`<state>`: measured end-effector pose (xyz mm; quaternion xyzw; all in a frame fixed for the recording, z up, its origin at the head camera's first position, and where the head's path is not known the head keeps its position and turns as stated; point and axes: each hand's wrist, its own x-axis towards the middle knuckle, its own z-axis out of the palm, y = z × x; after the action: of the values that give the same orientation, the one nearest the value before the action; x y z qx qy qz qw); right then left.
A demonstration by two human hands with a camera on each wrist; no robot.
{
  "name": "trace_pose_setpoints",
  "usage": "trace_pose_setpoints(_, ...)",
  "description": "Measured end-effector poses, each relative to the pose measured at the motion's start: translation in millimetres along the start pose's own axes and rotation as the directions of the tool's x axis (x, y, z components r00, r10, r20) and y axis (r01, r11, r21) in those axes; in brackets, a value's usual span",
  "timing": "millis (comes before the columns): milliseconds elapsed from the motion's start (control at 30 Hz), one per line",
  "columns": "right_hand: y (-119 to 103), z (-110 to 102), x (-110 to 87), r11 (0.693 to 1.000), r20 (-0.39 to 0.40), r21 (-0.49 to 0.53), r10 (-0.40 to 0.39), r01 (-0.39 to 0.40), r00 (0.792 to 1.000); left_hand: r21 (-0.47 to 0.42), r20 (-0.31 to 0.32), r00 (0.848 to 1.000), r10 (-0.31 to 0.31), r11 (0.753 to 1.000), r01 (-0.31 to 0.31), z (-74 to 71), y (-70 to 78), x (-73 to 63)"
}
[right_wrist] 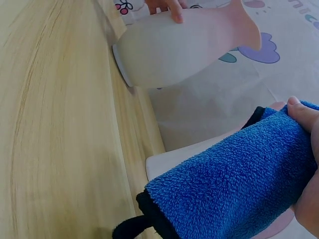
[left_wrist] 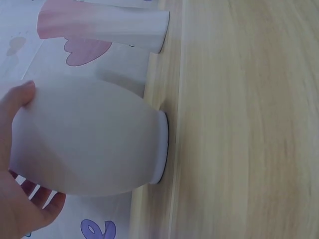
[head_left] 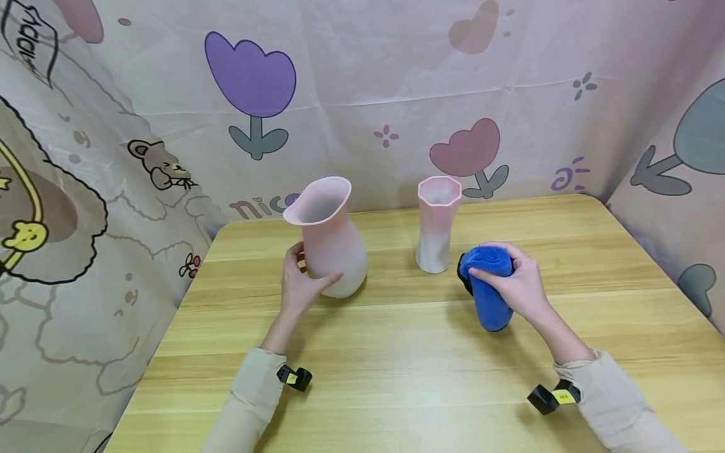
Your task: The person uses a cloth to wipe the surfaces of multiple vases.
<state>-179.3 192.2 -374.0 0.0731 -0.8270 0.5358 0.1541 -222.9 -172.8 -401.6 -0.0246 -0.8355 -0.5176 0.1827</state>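
Pale cloth point(head_left: 351, 75) with a purple flower point(head_left: 252, 78) on it is hanging behind the wooden bench point(head_left: 362, 384). Counting from the bench's middle, a big pink and white vase point(head_left: 335, 248) is standing at 11 o'clock. The left hand point(head_left: 303, 283) is holding its round belly, thumb on one side and fingers on the other. At 1 o'clock, a thin pink and white vase point(head_left: 435, 239) is standing by itself. Between 2 and 3 o'clock, the right hand point(head_left: 525, 283) is gripping a bundled blue towel point(head_left: 491, 305); a black loop point(right_wrist: 130, 227) is poking out from its end.
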Motion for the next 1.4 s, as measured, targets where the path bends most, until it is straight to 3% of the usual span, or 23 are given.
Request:
trace_pose_setpoints(167,1,2,-0.2,1.0,0.015,0.009,0.009,-0.009,1.0,-0.047,0.095,0.995,0.013,0.999,-0.008,0.1,0.2,-0.5)
trace_pose_setpoints(433,1,6,-0.4,1.0,0.025,0.012,0.003,-0.003,1.0,-0.119,0.213,0.976,0.045,0.993,-0.019,5.7,3.7,-2.4)
trace_pose_setpoints(800,1,8,-0.4,1.0,0.043,0.016,0.0,-0.001,0.999,-0.159,0.338,0.935,0.104,0.986,-0.052,12.8,11.1,-4.7)
trace_pose_setpoints(1033,-1,10,-0.2,1.0,0.049,0.022,-0.008,0.007,0.999,-0.159,0.402,0.909,0.112,0.986,-0.051,20.3,16.6,-8.8)
trace_pose_setpoints(1200,-2,13,-0.3,1.0,0.052,0.023,-0.017,0.016,0.999,-0.187,0.426,0.89,0.161,0.979,-0.087,26.8,20.1,-12.0)
trace_pose_setpoints(1400,-4,17,0.4,0.999,0.062,0.022,-0.025,0.024,0.998,-0.208,0.435,0.879,0.197,0.971,-0.114,32.5,22.4,-15.2)
